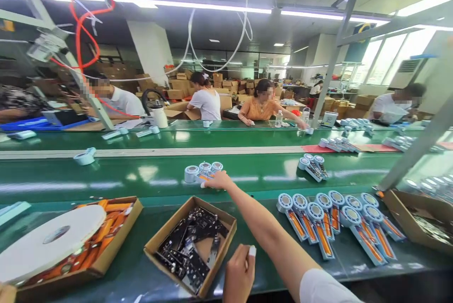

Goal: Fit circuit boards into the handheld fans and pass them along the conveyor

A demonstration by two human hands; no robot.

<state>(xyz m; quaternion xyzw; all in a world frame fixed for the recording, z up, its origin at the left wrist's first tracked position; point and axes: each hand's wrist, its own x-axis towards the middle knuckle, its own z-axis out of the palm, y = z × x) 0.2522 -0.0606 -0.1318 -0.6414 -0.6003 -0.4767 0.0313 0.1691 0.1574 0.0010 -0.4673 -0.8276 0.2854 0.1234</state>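
Partly hidden under the right hand (217,180): handles of the three fans (205,169) on the green belt (134,175). Cut off at the bottom edge: wrist side of the left hand (240,272). Also cut off, at the lower left corner: another person's fingers (6,292). Hard to make out: small contents of the right-hand box (406,232).

Right hand: reaching forward, fingers bent over the fan handles, with a white cover on one fingertip; impossible to tell whether gripping or only touching. Left hand: curled into a loose fist beside the box of black boards (191,246), thumb up and white-tipped; inside of the fist out of sight.

Three fans: pale blue, round heads side by side, orange visible in the handles. On the table (262,265), to the right: more fans (320,213), likewise orange inside. To the left: white disc (56,234) atop a box of orange parts (113,241).
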